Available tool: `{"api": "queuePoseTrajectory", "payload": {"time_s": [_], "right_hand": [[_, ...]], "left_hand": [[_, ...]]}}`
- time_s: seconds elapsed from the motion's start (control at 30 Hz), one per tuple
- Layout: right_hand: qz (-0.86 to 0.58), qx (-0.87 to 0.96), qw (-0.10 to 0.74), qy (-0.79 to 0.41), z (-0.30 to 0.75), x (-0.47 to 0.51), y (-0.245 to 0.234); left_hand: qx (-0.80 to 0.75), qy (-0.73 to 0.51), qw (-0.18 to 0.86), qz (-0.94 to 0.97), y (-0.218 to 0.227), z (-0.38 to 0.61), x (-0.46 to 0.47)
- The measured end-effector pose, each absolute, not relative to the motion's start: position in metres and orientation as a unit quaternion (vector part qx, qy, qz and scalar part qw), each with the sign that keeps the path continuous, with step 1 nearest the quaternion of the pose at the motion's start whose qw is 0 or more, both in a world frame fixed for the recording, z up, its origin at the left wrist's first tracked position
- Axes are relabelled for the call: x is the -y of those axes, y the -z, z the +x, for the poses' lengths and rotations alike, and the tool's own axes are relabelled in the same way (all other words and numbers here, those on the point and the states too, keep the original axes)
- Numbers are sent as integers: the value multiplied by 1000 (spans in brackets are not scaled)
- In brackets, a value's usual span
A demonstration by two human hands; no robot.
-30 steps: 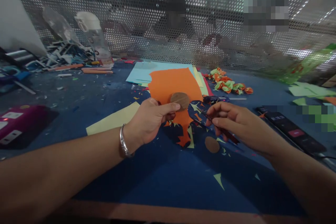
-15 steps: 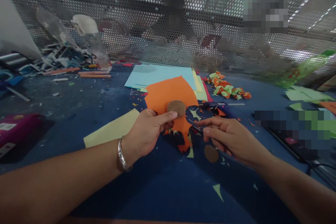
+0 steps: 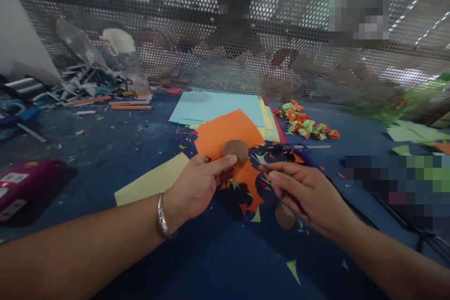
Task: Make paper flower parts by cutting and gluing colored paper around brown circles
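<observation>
Left hand (image 3: 197, 183), thumb uppermost, pinches a brown disc (image 3: 232, 149) onto orange paper (image 3: 227, 126); right hand (image 3: 305, 191), near it, grips a slim tool (image 3: 265, 181).

Tabletop (image 3: 176, 262): dark blue (littered with paper scraps (image 3: 293, 272))
Left side: magenta device (image 3: 30, 180), white-lidded bottle (image 3: 135, 72)
Centre: pale yellow sheet (image 3: 151, 180), brown disc (image 3: 284, 216)
Back right: orange-and-green paper pieces (image 3: 305, 126)

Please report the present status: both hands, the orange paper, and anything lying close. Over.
Left hand pinching brown disc against orange paper. Right hand at paper's right side, holding thin tool, mostly hidden. Loose paper scraps lying around.
</observation>
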State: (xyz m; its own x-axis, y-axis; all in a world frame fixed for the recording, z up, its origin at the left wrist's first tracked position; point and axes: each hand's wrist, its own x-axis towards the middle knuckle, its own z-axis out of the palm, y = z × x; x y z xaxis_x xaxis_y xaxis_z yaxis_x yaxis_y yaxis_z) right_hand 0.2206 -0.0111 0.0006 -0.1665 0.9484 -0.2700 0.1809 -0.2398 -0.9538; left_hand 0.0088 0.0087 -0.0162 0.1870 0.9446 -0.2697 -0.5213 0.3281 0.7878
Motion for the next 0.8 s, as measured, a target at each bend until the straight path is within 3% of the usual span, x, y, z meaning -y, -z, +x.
{"api": "queuePoseTrajectory", "payload": {"time_s": [0.3,0.8], "right_hand": [[-530,502,384,-565,209,9,6],[-518,511,389,-564,204,9,11]], "left_hand": [[-386,-488,746,238,12,12,-3],[-374,-477,784,133,10,24,10]]}}
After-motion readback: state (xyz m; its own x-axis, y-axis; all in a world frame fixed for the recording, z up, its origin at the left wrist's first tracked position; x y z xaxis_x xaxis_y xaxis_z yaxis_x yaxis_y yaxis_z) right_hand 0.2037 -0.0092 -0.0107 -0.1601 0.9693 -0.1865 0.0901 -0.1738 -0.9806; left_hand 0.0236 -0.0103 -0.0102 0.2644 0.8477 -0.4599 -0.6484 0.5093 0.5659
